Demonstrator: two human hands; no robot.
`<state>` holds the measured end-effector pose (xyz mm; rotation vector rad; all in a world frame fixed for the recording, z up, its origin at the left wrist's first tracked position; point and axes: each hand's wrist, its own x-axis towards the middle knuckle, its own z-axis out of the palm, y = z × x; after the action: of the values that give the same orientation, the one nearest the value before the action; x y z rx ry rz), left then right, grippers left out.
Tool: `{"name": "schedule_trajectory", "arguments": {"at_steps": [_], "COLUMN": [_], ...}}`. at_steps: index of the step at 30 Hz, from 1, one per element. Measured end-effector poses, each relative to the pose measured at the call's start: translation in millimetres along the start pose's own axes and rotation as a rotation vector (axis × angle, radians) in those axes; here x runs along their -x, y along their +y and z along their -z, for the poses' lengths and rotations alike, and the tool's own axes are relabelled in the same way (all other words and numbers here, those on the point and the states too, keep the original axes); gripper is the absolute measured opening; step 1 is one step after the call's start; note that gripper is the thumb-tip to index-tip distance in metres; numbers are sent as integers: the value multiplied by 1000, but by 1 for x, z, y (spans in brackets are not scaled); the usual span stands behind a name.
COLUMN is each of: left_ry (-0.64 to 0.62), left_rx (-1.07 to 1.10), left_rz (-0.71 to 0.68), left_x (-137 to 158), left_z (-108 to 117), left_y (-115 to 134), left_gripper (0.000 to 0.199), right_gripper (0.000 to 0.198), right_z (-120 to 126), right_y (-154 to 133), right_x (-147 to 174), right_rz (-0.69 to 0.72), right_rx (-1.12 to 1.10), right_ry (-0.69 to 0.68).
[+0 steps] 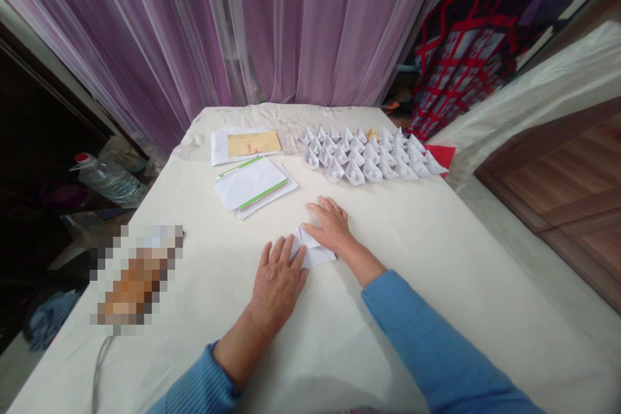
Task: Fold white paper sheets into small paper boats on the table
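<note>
A partly folded sheet of white paper [321, 256] lies flat on the table in front of me, with a triangular flap at its top. My left hand [280, 275] rests on its left side, palm down with the fingers stretched out. Over its upper right part lies my right hand [331, 225], fingers spread and the thumb on the folded flap. Both hands hide parts of the paper. Neither hand grips anything.
Rows of folded paper boats [371, 170], one of them yellow, stand at the back right. Stacked white sheets with green edges [252, 182] and a brown envelope [255, 143] lie at the back left. A blurred-out object [138, 278] with a cable is at the left edge of the white-covered table [204, 362].
</note>
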<state>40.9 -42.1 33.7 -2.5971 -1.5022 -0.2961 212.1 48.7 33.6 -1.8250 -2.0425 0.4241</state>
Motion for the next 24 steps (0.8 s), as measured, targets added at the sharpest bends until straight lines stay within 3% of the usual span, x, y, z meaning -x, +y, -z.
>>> {"name": "schedule_trajectory", "arguments": {"at_steps": [3, 6, 11, 16, 24], "left_ry": [1, -7, -27, -35, 35], "left_rx": [7, 26, 113, 270, 395], "left_rz": [13, 20, 24, 30, 71], "left_x": [0, 0, -3, -7, -11], "left_z": [1, 2, 7, 7, -5], "left_y": [0, 0, -6, -20, -32], "left_gripper": [37, 37, 36, 33, 24], "right_gripper": [30, 27, 23, 18, 13], "right_z": [6, 12, 18, 18, 10], "right_y": [6, 16, 20, 9, 10], "right_x": [6, 23, 49, 54, 56], "right_rz": [144, 311, 382, 523, 582], "right_rx": [-106, -184, -63, 90, 73], "right_ry": [9, 15, 83, 48, 139]}}
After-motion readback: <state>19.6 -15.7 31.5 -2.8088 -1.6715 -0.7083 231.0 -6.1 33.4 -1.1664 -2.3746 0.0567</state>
